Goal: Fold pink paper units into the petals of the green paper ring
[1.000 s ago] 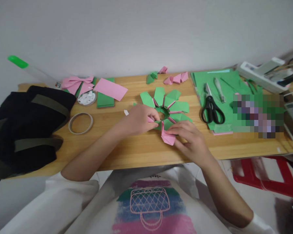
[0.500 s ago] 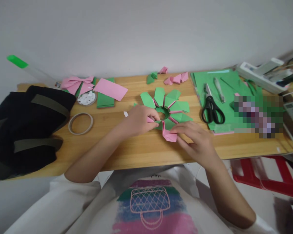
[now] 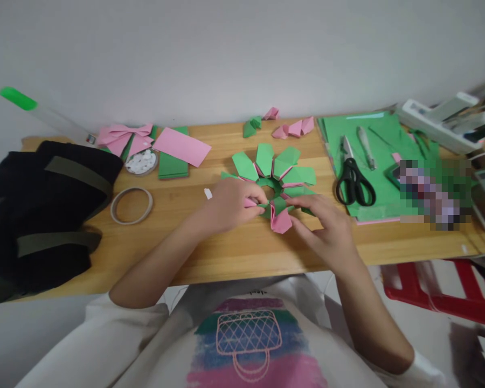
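Note:
A ring of folded paper units, green with pink inner folds (image 3: pixel 286 157), lies on the wooden table in front of me. My left hand (image 3: pixel 233 203) pinches the ring's near-left side, with a bit of pink fold showing between thumb and fingers. At the near side a pink folded unit (image 3: pixel 282 221) sticks out toward me. My right hand (image 3: pixel 326 222) holds the ring's near-right side, index finger on the green paper and thumb beside the pink unit. The fingers partly hide the near units.
Black-handled scissors (image 3: pixel 353 180) and a cutter (image 3: pixel 366 146) lie on green sheets (image 3: pixel 335 129) at right. A tape roll (image 3: pixel 112 210), pink paper (image 3: pixel 181 145) and black cloth (image 3: pixel 52 183) are at left. Small folded pieces (image 3: pixel 295 128) sit by the wall.
My right index finger has moved from the pink unit up to the green paper beside it. The pink unit is tipped slightly closer to the ring. My left hand keeps its pinch.

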A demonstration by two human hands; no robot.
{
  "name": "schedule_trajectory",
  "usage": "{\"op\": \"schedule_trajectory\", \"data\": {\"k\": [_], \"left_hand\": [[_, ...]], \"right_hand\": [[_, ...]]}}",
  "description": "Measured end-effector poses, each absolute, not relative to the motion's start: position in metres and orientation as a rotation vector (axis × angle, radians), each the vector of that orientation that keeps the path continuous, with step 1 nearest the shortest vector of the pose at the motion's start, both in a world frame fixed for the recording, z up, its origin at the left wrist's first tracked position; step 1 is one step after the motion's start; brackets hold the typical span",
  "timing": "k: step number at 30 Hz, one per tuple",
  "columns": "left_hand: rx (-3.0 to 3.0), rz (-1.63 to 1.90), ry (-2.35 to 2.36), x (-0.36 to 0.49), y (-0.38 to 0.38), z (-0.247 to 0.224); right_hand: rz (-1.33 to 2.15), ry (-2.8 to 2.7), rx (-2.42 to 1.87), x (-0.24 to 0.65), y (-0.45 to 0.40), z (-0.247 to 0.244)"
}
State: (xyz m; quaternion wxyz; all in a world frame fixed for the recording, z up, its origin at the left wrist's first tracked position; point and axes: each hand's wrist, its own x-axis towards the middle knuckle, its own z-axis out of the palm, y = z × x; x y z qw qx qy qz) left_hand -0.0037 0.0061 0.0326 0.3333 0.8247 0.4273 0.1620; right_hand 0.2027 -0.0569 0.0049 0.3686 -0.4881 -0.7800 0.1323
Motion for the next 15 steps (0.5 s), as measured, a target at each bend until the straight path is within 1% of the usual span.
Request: {"op": "schedule_trajectory", "data": {"k": [4, 12, 15], "left_hand": [[2.151, 0.412, 1.128, -0.004, 0.005, 0.032], [2.112, 0.375, 1.196, -0.001, 0.009, 0.035], [2.104, 0.398, 1.191, 0.000, 0.011, 0.036]], "right_hand": [[0.238, -1.936, -1.346, 0.198, -0.053, 0.003], [0.144, -2.016, -1.274, 0.192, -0.049, -0.001], [0.164, -2.069, -1.293, 0.191, -0.053, 0.000]]}}
